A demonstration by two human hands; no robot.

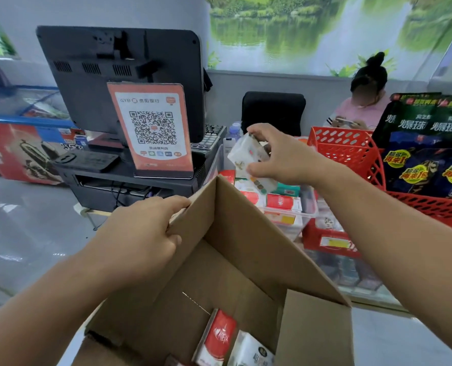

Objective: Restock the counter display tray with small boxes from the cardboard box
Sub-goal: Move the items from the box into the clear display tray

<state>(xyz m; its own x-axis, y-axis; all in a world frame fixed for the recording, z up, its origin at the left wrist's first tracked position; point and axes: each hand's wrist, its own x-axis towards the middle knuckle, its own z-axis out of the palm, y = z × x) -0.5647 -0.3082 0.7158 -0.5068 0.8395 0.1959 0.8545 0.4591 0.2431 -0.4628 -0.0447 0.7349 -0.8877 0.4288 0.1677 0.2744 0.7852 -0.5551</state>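
An open cardboard box fills the lower middle; my left hand grips the top edge of its far-left flap. Inside at the bottom lie a red-and-white small box and a white one. My right hand holds a white small box, tilted, above the clear plastic display tray. The tray stands just behind the cardboard box and holds several red, white and green small boxes.
A black register monitor with an orange QR-code sign stands left of the tray. A red plastic basket with dark snack bags is at right. A seated person is behind the counter. A black chair stands at the back.
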